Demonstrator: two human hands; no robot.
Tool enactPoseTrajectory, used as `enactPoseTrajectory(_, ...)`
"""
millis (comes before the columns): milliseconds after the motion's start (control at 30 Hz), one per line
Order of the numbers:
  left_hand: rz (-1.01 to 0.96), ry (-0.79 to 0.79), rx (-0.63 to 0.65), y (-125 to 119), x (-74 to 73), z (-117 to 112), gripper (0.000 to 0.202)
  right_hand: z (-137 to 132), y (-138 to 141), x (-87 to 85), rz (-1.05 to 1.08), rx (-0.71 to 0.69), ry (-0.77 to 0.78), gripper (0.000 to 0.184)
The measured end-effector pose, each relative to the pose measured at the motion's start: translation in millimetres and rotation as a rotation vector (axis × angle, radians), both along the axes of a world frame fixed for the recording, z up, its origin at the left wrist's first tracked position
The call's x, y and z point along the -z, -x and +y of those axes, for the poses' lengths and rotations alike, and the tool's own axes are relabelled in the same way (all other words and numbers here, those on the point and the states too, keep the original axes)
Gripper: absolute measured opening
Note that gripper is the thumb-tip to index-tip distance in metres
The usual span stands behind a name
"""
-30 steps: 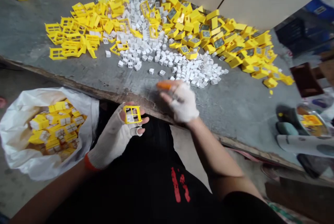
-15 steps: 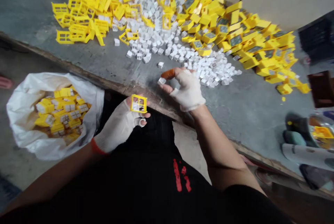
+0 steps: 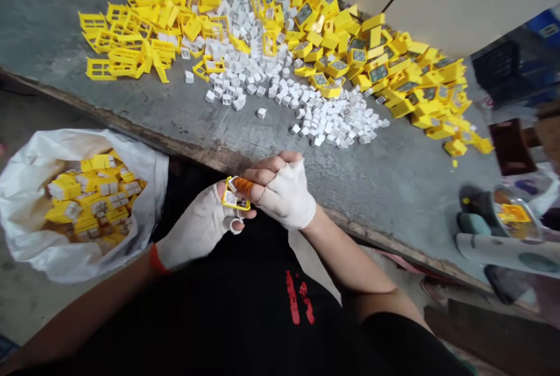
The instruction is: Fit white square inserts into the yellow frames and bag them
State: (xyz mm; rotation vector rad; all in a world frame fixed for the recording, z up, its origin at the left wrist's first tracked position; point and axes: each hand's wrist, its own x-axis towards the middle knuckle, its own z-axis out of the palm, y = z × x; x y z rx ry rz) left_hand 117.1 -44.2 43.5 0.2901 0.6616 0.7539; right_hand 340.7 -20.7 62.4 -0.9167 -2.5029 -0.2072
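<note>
We press both hands together around a small yellow plastic frame (image 3: pixel 236 194), just past the bench edge.
Our left hand (image 3: pixel 196 230), in a fingerless white glove, pinches the frame in its fingers above our black shirt (image 3: pixel 219 306). Our right hand (image 3: pixel 280 192), also gloved, closes against it with curled fingers, an orange fingertip cover (image 3: pixel 243 187) set into the frame's opening. We cannot tell whether a cube sits inside. Loose white cubes (image 3: pixel 332 122) and yellow frames (image 3: pixel 131 37) lie heaped on the grey bench (image 3: pixel 175 125). A white sack (image 3: pixel 26 212) near our left hand holds assembled yellow blocks (image 3: pixel 83 195).
</note>
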Motion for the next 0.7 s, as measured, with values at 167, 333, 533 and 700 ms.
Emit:
enactPoseTrajectory(167, -0.016, 0.015, 0.001, 4.9, 12.2, 1.6, 0.033, -3.9, 9.1, -12.8, -0.115, -0.03, 0.044, 0.029)
enactPoseTrajectory(333, 0.033, -0.026, -0.06, 8.4, 6.6, 7.8, 0.044, 29.8, -9.5, -16.9, 0.062, -0.022, 0.311, 0.033)
enactPoseTrajectory(533, 0.118, -0.058, -0.166, 6.9, -8.6, 19.9, 0.052, 130.2, -30.9, -0.4, 0.009, 0.711, 0.414, 0.044)
enactPoseTrajectory(700, 0.084, -0.045, -0.204, 2.8, -8.0, 23.3, 0.04, 139.5, -19.9, 5.9, -0.109, 0.679, 0.448, 0.031)
